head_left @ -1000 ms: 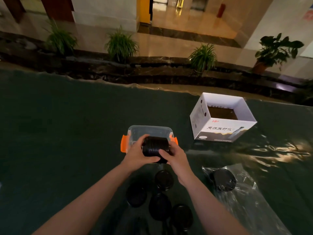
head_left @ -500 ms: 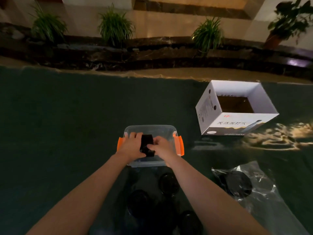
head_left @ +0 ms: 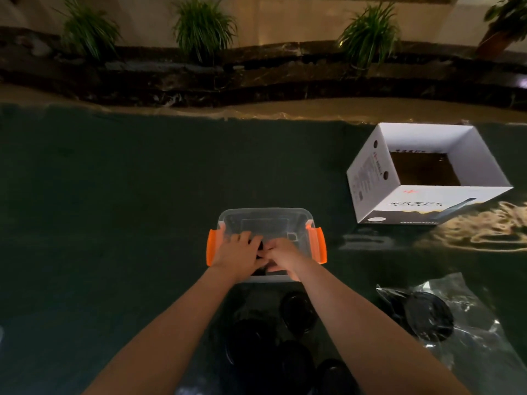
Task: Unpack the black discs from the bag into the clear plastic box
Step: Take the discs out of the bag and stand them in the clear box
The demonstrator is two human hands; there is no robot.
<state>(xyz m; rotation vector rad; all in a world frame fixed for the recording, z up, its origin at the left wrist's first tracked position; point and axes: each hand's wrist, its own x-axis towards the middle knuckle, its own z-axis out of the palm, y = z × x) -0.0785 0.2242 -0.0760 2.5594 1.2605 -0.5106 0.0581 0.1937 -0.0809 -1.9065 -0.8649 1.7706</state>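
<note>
A clear plastic box with orange side clips stands on the dark table in front of me. Both hands reach down inside it. My left hand and my right hand hold a stack of black discs between them, low in the box; only a sliver of the stack shows. Several loose black discs lie on the table just in front of the box, between my forearms. A clear plastic bag lies at the right with black discs still inside it.
An open white cardboard box stands at the back right. The dark table covering stretches far to the left. Beyond the table's far edge run a stone ledge and potted plants.
The stack of discs, held above the box's near rim a second ago, has gone down into the box with both hands. The view has tilted down.
</note>
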